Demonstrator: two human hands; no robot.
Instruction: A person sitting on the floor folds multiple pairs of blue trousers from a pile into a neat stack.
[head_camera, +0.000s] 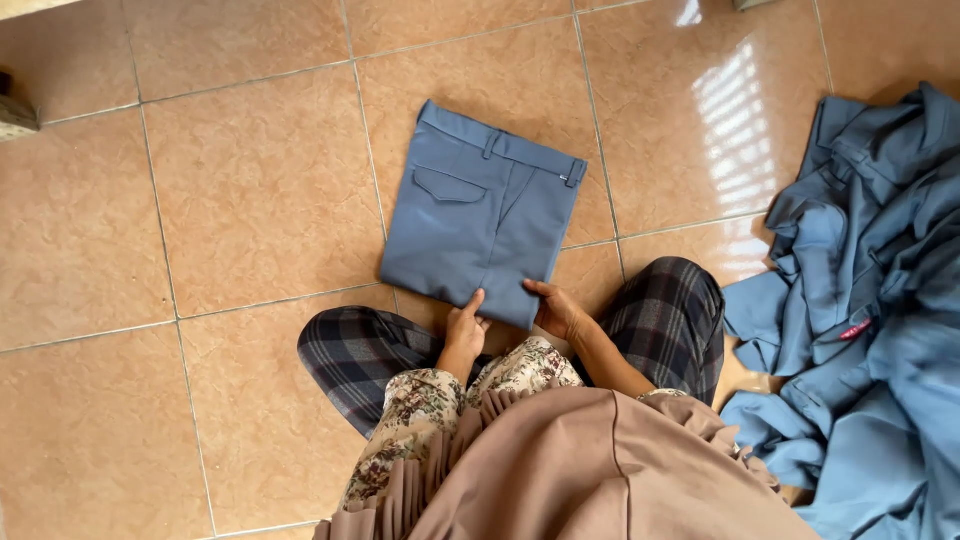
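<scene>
Left hand fingers loosely spread, touching folded blue trousers, right hand gripping their near edge

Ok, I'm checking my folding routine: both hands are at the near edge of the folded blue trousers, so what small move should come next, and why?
Probably lift the folded trousers by that near edge and set them aside. They already lie flat in a neat rectangle on the tiled floor, the left hand and right hand rest at that edge, and a pile of unfolded blue garments lies to the right.
</scene>
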